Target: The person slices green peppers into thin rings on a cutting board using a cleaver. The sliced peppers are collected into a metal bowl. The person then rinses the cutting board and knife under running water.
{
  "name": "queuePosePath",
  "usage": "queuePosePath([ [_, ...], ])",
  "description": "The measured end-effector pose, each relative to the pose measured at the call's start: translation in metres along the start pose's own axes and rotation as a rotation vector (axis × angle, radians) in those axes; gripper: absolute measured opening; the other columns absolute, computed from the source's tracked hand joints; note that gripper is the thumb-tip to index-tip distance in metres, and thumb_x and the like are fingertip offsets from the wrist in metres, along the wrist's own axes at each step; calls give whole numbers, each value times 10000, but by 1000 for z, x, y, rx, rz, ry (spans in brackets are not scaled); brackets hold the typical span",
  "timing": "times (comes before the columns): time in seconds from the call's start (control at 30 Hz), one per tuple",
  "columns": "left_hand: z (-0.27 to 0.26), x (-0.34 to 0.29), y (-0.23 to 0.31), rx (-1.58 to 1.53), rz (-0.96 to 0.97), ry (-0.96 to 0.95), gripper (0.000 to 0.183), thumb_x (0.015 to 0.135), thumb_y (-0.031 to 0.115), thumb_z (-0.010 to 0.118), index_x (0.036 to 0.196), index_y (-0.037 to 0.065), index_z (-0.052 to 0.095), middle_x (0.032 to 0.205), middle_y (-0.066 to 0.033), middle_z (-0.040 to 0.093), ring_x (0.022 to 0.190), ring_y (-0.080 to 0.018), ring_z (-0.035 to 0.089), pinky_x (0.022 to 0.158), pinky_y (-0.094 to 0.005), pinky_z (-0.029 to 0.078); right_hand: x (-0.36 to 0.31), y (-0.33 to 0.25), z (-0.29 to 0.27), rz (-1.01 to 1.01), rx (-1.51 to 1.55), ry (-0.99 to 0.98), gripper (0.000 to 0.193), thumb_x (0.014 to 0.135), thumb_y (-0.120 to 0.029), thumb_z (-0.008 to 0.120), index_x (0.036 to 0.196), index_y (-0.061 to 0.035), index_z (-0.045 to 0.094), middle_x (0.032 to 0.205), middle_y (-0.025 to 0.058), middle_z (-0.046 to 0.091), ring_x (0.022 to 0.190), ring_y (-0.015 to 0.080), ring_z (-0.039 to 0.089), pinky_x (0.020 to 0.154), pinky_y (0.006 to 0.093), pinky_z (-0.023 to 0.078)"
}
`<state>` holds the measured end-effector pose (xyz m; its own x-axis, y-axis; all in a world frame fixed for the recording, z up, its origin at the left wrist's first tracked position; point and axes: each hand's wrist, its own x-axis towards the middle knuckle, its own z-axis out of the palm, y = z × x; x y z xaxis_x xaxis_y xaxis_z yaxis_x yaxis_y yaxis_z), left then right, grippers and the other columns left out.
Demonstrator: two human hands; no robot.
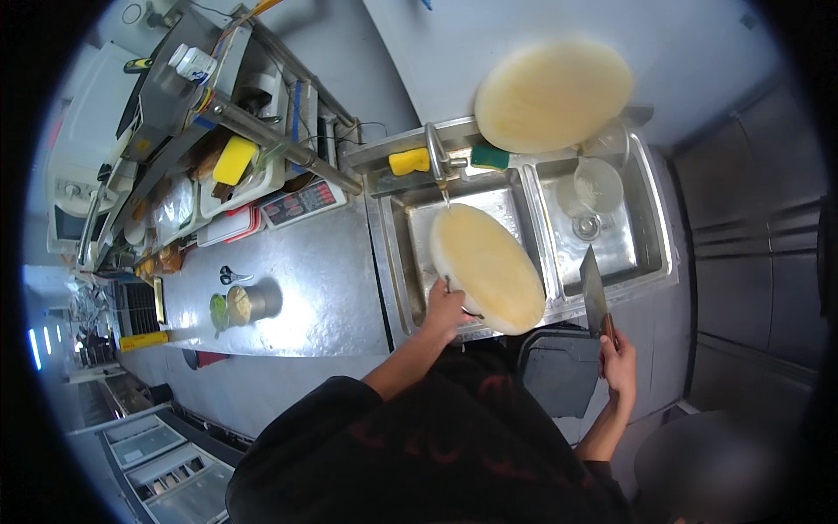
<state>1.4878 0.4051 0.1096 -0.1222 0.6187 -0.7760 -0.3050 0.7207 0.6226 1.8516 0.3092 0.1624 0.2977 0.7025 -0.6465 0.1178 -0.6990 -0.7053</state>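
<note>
My left hand (444,311) is closed on a handle at the near left edge of a thick, round, yellowish-white chopping board (491,272). The board is tilted over the left sink basin (403,240), its far end beneath the metal faucet (434,157). A thin stream seems to run from the spout onto that end. Off to the right, my right hand (618,360) grips the brown wooden handle of a cleaver (594,286). Its broad blade points up and away, across the front rim of the right basin (643,236).
A second round board (554,94) leans on the wall behind the sink. A yellow sponge (408,162) and green scouring pad (490,157) flank the faucet. Clear containers (597,186) stand in the right basin. Scissors (232,275) and a metal pot (264,298) sit on the left counter. Below stands a dark bin (559,371).
</note>
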Motion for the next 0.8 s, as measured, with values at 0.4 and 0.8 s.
queuePosePath([
  [0.4, -43, 67, 25, -366, 66, 0, 538, 904, 7, 516, 1438, 10, 446, 1275, -232, 656, 1066, -407, 735, 799, -525, 652, 2, -6, 8, 23, -36, -26, 412, 1053, -188, 637, 1427, -19, 600, 680, -14, 545, 475, 79, 476, 405, 269, 371],
  [0.8, -36, 120, 59, -443, 18, 100, 454, 948, 46, 469, 1390, -44, 514, 1297, -270, 650, 1115, -446, 710, 919, -561, 626, -3, -2, -7, -14, -88, -74, 398, 1046, -196, 659, 1403, -28, 608, 666, -15, 538, 478, 86, 479, 412, 275, 375],
])
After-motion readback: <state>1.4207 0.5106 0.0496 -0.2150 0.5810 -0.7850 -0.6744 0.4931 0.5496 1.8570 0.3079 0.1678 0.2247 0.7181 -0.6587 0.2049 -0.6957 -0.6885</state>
